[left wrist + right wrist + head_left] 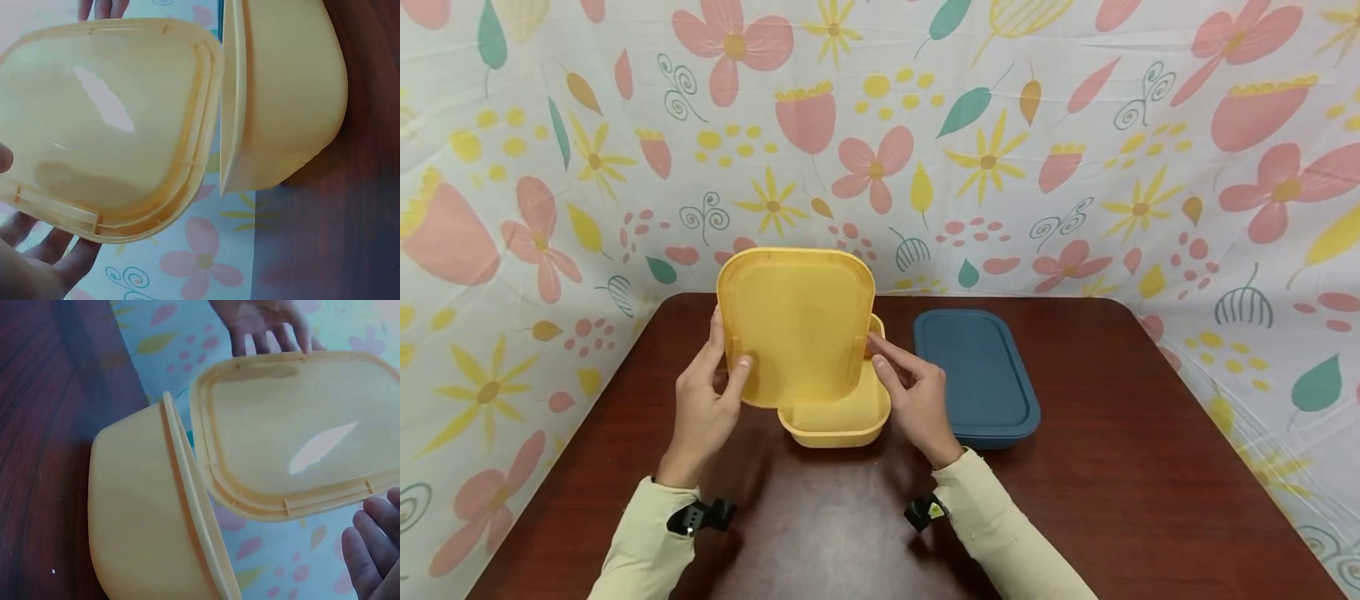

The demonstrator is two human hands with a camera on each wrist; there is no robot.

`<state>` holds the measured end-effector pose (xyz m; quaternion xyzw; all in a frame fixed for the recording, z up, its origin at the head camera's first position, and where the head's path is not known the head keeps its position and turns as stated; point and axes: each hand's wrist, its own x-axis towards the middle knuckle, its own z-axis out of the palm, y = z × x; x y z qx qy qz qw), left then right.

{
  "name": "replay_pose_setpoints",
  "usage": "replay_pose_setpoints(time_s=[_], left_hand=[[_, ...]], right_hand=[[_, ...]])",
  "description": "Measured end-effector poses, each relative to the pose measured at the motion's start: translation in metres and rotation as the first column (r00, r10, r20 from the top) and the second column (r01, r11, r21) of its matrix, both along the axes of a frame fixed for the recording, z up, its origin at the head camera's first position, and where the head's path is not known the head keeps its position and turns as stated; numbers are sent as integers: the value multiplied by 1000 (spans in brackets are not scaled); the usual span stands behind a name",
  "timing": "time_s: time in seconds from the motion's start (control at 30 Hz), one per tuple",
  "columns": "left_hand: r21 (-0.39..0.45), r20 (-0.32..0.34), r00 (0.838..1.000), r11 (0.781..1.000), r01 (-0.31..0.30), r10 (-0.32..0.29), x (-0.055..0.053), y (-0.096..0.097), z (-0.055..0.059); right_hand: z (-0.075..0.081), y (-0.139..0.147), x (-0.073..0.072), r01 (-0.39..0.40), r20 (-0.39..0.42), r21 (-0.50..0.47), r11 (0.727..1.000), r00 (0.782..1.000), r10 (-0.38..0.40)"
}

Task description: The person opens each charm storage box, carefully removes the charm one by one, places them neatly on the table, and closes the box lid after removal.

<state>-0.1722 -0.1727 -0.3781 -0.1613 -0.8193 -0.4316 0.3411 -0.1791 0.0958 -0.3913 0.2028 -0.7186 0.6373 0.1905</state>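
Observation:
A yellow plastic lid is held up nearly on edge, its rimmed underside facing the head camera. My left hand grips its left edge, thumb on the near face and fingers behind. At the opposite edge is my right hand, its fingers extended with the fingertips right by the rim and the thumb apart from it. Below and behind the lid, a matching yellow container sits uncovered on the table, partly hidden by the lid. The side wall of the container shows in the right wrist view.
Just right of the yellow container, a blue lidded container stands on the dark wooden table. A floral cloth hangs behind the table and along its sides.

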Motion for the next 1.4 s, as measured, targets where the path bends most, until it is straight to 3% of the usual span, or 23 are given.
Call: replay_pose_setpoints(time_s=[0.17, 0.43, 0.6, 0.8, 1.1, 1.27, 1.4], left_hand=[[-35, 113, 994, 999, -10, 14, -2, -4, 4], [-46, 250, 968, 999, -3, 15, -3, -10, 5], [-19, 296, 955, 999, 39, -32, -1, -17, 6], [63, 365, 926, 995, 79, -97, -1, -31, 8], [105, 432, 896, 993, 57, -97, -5, -54, -3], [156, 481, 871, 987, 25, -98, -9, -67, -12], [186, 490, 865, 982, 22, -112, -13, -76, -17]], right_hand=[[0, -5, -6, -37, 34, 2, 999, 999, 37], [1, -15, -14, -62, 104, 6, 998, 993, 61], [-3, -21, -18, -85, 134, 21, 996, 988, 81], [0, -34, -22, -141, 144, 64, 988, 981, 130], [2, -59, -26, -186, 201, 154, 970, 967, 154], [2, -71, -28, -250, 224, 201, 947, 953, 204], [4, -80, -32, -267, 191, 288, 920, 957, 218]])
